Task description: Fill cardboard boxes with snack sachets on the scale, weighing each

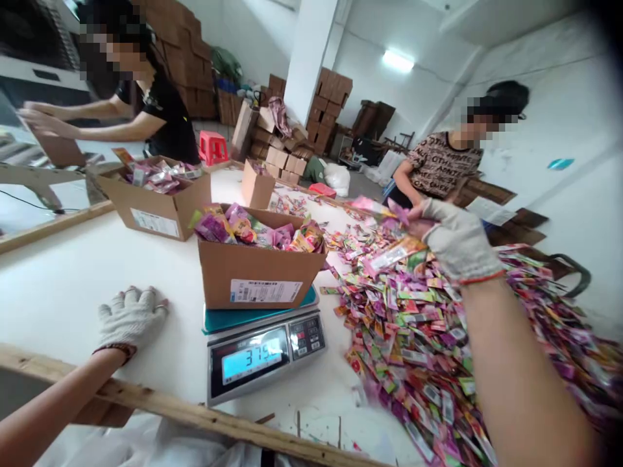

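Observation:
My left hand [132, 319], in a white knit glove, lies flat on the white table with its fingers spread and holds nothing. In the air over the heap, my gloved right hand [460, 241] pinches several small colourful packets [396, 254]; some look blurred. A digital scale [265, 357] stands between my hands, its lit display starting with 375, the last digit unclear. On its teal platform [228, 320] rests an open cardboard box [263, 275] with a white label, filled with pink, purple and yellow packets. Under my right hand spreads a large heap of similar packets [418, 344].
Another filled box [156, 207] stands behind on the left, and a smaller carton [257, 186] sits farther back. Two people stand across the table, one left [165, 123], one right [445, 162]. A wooden edge [195, 410] borders the table's near side.

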{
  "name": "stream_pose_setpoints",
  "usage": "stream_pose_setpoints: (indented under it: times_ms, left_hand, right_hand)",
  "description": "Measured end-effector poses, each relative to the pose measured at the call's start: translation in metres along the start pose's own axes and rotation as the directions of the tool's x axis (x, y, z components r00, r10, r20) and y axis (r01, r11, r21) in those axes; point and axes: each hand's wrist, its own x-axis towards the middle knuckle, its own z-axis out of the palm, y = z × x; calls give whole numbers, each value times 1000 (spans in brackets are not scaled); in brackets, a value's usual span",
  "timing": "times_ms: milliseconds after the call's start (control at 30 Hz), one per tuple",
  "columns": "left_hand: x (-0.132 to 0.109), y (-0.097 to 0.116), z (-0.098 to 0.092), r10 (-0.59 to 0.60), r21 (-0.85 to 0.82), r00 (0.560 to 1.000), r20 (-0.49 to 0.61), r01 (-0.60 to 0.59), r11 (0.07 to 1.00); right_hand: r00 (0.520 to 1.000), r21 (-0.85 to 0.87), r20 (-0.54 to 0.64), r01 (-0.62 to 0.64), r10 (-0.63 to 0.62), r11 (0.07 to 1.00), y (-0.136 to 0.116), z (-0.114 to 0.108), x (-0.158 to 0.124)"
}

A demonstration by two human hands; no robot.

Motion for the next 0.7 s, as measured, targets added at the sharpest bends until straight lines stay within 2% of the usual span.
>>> stream_pose_setpoints:
  times_ms: [67, 100, 167, 200, 267, 333, 367, 400, 433, 467, 500, 533, 633, 700]
  left_hand:
    - [-1, -1, 1, -8, 13, 1000, -4, 8, 1000]
    - [-1, -1, 2, -10, 18, 1000, -10, 10, 1000]
    - [-2, -2, 3, -16, 24, 1000, -18, 17, 1000]
    - [-1, -2, 4, -21, 25, 1000, -20, 21, 999]
    - [-1, -3, 5, -32, 20, 999, -21, 32, 999]
    - [-1, -3, 7, -41, 9, 999, -21, 41, 999]
    - [0, -3, 7, -41, 1, 999, -22, 41, 999]
    - [0, -3, 8, -42, -7, 999, -23, 42, 999]
    - [0, -3, 9, -42, -16, 999, -25, 42, 999]
    - [1, -3, 9, -43, -26, 999, -28, 42, 999]
    - [1, -2, 10, -44, -36, 999, -32, 42, 998]
    - [2, -2, 9, -45, -47, 998, -38, 43, 998]
    - [1, 0, 7, -42, -80, 998, -47, 38, 996]
    - [-1, 1, 3, -39, -105, 998, -46, 34, 994]
  right_hand:
    - [975, 94, -12, 222, -222, 970, -53, 8, 33]
    - [940, 157, 6, 336, -341, 929, -78, 17, 46]
    - [833, 303, 89, 499, -546, 812, -120, 45, 62]
    - [768, 385, 148, 536, -623, 752, -136, 64, 66]
    - [616, 503, 317, 535, -721, 678, -160, 106, 65]
    - [447, 543, 505, 500, -739, 674, -173, 144, 58]
    - [380, 546, 571, 486, -728, 682, -175, 158, 55]
    - [336, 542, 616, 475, -712, 693, -174, 168, 53]
    - [317, 537, 639, 469, -701, 701, -172, 172, 52]
    - [328, 534, 643, 456, -692, 712, -168, 171, 54]
    - [359, 536, 636, 432, -683, 725, -164, 165, 56]
    - [410, 543, 618, 394, -671, 742, -160, 157, 60]
    - [638, 629, 498, 201, -588, 751, -151, 126, 67]
    - [798, 688, 387, 85, -463, 721, -145, 107, 61]
